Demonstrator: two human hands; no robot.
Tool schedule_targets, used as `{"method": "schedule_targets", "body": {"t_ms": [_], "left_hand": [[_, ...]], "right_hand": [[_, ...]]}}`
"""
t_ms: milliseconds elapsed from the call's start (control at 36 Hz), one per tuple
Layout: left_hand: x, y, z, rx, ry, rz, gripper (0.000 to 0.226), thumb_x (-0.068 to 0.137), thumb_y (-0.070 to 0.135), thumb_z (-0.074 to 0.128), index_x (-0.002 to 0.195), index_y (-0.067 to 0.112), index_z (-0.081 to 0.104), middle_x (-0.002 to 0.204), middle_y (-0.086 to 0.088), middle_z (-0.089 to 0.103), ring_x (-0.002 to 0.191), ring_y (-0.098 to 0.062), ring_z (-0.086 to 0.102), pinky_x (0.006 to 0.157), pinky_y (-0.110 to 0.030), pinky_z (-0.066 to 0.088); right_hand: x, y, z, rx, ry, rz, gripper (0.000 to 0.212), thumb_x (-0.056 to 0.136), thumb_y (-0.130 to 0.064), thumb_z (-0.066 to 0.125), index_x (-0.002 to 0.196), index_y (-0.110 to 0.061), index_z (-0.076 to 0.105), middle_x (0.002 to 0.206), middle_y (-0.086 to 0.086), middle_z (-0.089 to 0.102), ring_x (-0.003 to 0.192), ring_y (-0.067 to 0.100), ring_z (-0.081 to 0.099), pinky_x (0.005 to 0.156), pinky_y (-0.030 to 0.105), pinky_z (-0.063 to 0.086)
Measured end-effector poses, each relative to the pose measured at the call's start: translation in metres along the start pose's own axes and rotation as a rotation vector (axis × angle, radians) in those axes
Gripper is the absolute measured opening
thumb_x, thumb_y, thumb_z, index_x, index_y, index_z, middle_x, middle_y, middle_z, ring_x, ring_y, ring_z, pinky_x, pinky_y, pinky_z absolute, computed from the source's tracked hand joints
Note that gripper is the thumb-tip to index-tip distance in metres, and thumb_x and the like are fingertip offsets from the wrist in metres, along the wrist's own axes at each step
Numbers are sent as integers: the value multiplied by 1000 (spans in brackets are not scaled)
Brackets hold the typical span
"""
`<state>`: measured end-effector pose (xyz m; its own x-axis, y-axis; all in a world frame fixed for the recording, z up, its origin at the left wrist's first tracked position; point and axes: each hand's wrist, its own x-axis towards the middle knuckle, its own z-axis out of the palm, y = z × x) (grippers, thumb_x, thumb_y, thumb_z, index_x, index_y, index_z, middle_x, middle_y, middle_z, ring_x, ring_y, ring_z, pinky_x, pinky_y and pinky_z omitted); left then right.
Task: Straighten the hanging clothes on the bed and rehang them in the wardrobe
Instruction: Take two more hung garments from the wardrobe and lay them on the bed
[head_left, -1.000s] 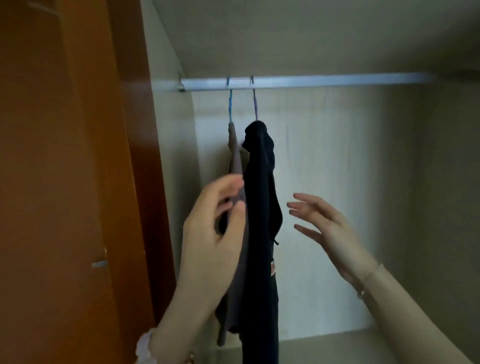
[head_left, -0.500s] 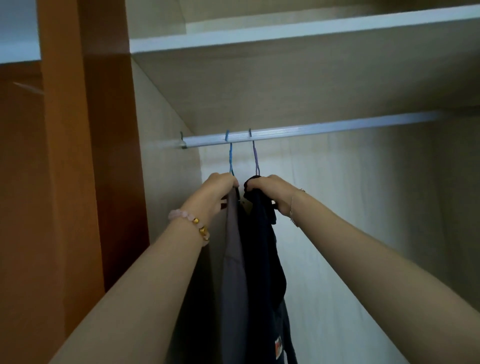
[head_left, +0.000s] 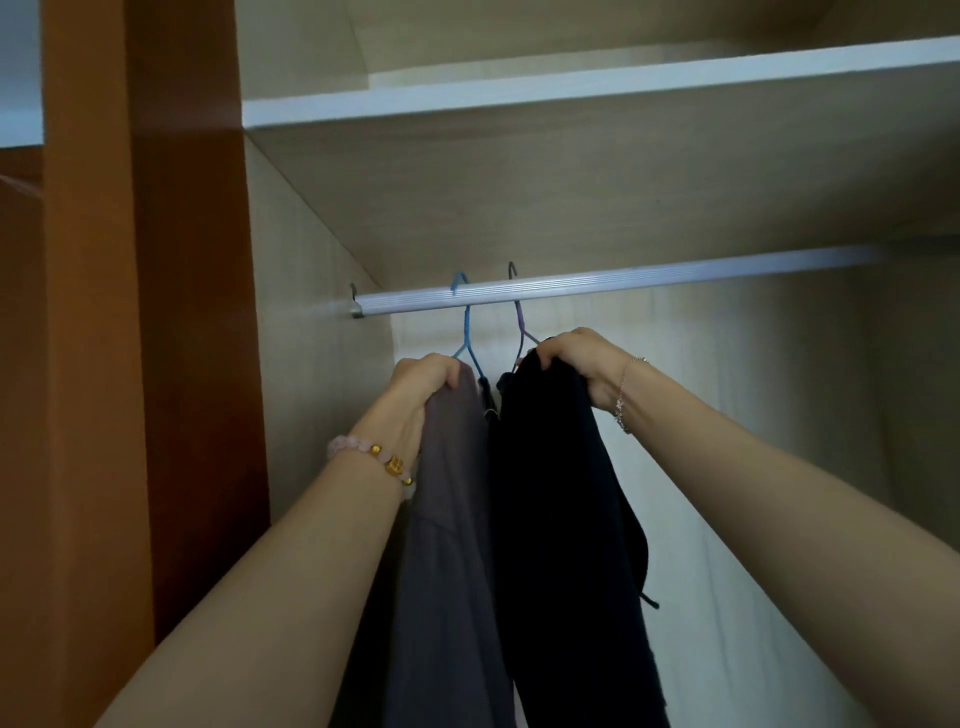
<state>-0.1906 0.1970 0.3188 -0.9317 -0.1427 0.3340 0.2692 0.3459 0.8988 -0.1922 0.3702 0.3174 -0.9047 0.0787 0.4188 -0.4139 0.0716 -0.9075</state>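
Left hand (head_left: 423, 387) is curled tight around the top edge of a grey garment (head_left: 452, 519), gripping the cloth where it drapes over a blue hanger (head_left: 466, 332). Right hand (head_left: 576, 358) clenches the top of a black garment (head_left: 561, 519) in the same way, just beneath the neck of a purple hanger (head_left: 521, 327). Both hooks sit over the silver rail (head_left: 649, 286) near its left end, inside the pale wardrobe (head_left: 311, 364), and the two garments hang side by side, touching. A dark drawstring (head_left: 649, 603) dangles from the black one's right edge. A beaded bracelet (head_left: 384, 460) with gold charms circles the left wrist; a thin chain bracelet (head_left: 623, 395) hangs on the right. A white-edged shelf (head_left: 571, 88) runs above the rail, and an orange-brown door panel (head_left: 130, 364) stands at the left.
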Motion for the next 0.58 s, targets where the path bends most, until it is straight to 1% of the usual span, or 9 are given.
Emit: {"method": "schedule_targets", "body": {"t_ms": [56,83,139,222,278,361,444,500,583], "left_hand": [[12,6,0,0,28,23,39,53,8,55,90,-3,57,70,-13,53,52,-21,46,45,-22,39],[15,10,0,-4,25,32,40,55,7,55,93,-3,58,69,-12,53,52,-22,47,45,-22,38],[20,19,1,18,28,46,26,65,1,54,91,-2,57,68,-10,52,52,-21,46,40,-18,38],[34,27,3,61,15,81,15,72,-1,52,86,-3,56,74,-12,53,54,-20,46,40,-19,39],[45,29,5,97,-28,81,10,67,2,54,76,-2,55,72,-10,52,55,-20,46,40,-17,39],[58,26,8,64,-63,77,22,50,8,56,69,-1,54,72,-11,52,58,-20,48,48,-19,43],[57,20,10,37,-97,54,7,67,3,54,68,-3,54,72,-12,52,60,-22,48,56,-24,41],[57,15,13,42,-112,53,19,79,-4,46,62,-1,50,69,-12,49,60,-23,45,57,-25,38],[52,0,22,60,-161,44,30,85,-8,41,58,2,47,67,-10,46,58,-22,40,55,-25,33]], "right_hand": [[6,-5,-5,-15,-9,-4,52,68,8,43,118,14,51,98,24,59,62,30,57,53,26,52],[10,-8,-7,-19,-13,-6,50,68,8,43,117,13,52,96,24,59,61,29,57,51,25,52],[16,-13,-13,-20,-24,-8,40,71,6,45,109,10,55,86,20,58,57,28,55,47,22,50],[23,-19,-22,-3,-50,-1,8,77,3,47,80,2,55,69,13,54,49,24,53,41,18,47],[29,-19,-28,20,-62,23,10,78,2,47,70,-2,51,66,12,53,43,21,54,39,18,47],[33,-11,-36,45,-103,84,7,78,-1,46,73,-2,52,69,13,54,46,22,55,41,20,49],[36,6,-46,32,-129,149,7,77,-4,46,77,-3,53,72,13,54,48,24,55,43,21,50],[35,19,-52,29,-141,190,6,77,-5,47,78,-3,53,72,14,54,46,24,55,44,22,50],[28,40,-60,25,-139,232,6,77,-4,48,74,-2,53,66,13,56,43,23,57,44,21,49]]}}
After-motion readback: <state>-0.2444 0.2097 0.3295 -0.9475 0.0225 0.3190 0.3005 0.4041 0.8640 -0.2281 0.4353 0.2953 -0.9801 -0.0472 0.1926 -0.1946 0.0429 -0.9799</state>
